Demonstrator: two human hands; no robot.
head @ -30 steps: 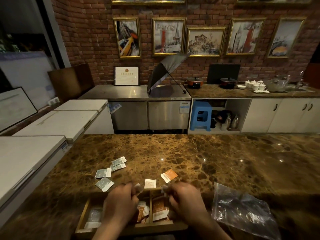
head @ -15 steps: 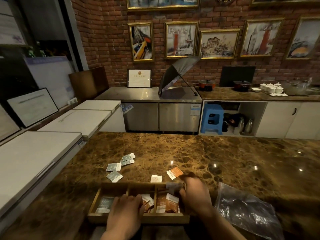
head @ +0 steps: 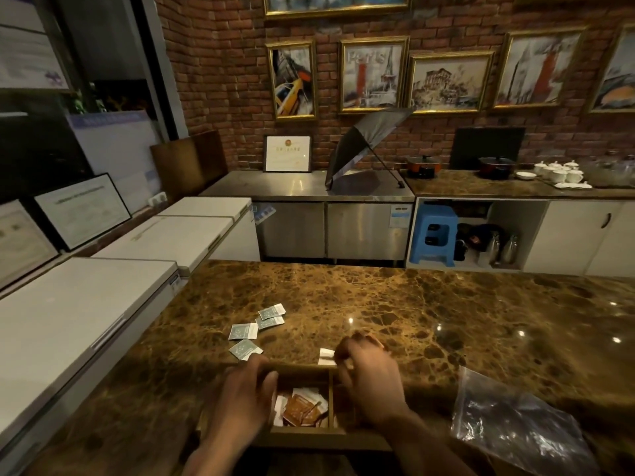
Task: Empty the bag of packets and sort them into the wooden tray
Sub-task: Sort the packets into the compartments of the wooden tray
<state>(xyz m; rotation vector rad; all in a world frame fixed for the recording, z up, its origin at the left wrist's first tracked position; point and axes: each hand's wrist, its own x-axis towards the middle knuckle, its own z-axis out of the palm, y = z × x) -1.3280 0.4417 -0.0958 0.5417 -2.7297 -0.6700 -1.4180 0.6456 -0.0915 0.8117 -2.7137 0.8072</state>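
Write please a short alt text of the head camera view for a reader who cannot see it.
Two hands, left hand and right hand, reach over a wooden tray on a brown marble counter; its middle compartment holds brown packets. Four green packets lie loose beyond the tray, and a clear plastic bag lies to the right.

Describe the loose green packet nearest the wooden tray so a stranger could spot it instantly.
Start at the brown marble counter, then find the wooden tray at its near edge. Four green-and-white packets lie beyond the tray's left end; this packet is nearest, alone and turned diagonally.
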